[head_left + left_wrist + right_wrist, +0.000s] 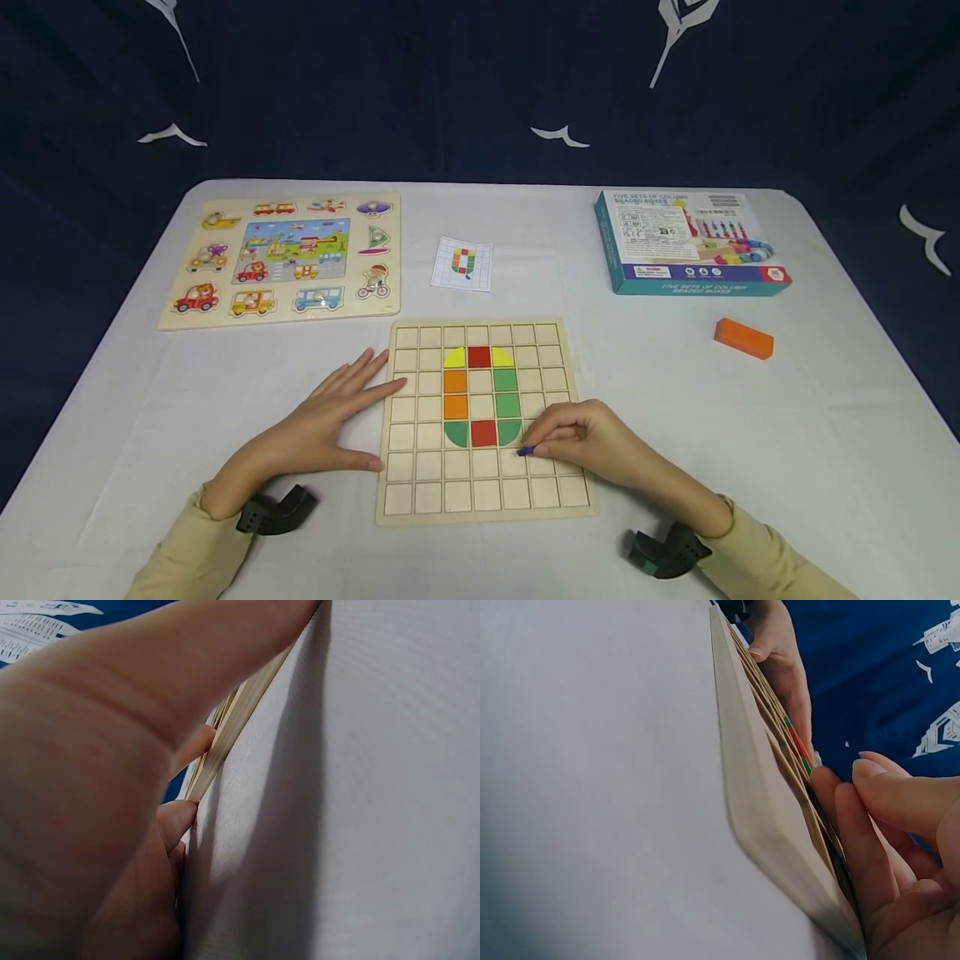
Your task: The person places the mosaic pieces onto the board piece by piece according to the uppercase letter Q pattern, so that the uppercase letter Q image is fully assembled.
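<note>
A wooden grid board (405,497) lies in the middle of the table in the head view. On it, coloured tiles form a ring: red tiles (483,433) at top and bottom, orange tiles (455,382) on the left, green tiles (507,406) on the right, with rounded yellow and green corners. My right hand (592,437) pinches a small dark blue piece (526,451) just below the lower right green corner. Its exact shape is hard to make out. With fingers spread, my left hand (318,425) touches the board's left edge; the left wrist view shows fingertips (180,817) against that edge.
Behind the board lies a pattern card (462,282) printed with a similar coloured figure. A vehicle peg puzzle (285,312) is at the back left. A beaded-boxes carton (690,250) sits back right, with an orange block (743,338) in front of it.
</note>
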`<state>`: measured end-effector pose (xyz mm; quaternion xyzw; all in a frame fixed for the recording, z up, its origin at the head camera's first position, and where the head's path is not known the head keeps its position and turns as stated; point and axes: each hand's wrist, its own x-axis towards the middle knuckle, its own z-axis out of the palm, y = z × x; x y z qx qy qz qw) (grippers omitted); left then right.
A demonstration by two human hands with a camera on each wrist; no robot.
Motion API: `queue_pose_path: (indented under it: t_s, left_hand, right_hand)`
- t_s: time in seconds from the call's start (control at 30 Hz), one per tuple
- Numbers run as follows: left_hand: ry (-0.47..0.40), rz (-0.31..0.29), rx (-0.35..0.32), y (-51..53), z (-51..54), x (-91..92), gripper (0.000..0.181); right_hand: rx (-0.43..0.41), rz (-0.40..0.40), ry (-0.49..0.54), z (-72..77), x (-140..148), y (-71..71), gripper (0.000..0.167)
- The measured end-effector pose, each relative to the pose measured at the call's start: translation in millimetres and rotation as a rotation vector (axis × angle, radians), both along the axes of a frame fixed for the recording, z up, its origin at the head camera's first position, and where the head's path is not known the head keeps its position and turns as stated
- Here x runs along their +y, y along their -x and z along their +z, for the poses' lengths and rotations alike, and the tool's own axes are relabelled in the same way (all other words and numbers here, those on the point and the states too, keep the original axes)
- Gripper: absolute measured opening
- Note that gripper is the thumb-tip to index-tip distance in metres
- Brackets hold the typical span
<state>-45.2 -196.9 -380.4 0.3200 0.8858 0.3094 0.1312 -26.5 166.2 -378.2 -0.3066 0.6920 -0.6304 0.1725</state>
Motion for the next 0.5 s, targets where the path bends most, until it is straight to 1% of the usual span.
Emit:
queue_pose_path:
  t_s: [0.33, 0.5]
  left_hand:
    - [0.011, 0.007, -0.004, 0.5, -0.7, 0.0, 0.099]
    - [0.013, 0.004, 0.003, 0.6, -1.6, -0.3, 0.098]
  right_hand:
    - [0.137, -0.065, -0.045, -1.7, -9.6, -3.4, 0.012]
    - [0.219, -0.086, -0.1, -1.3, -13.8, -7.4, 0.013]
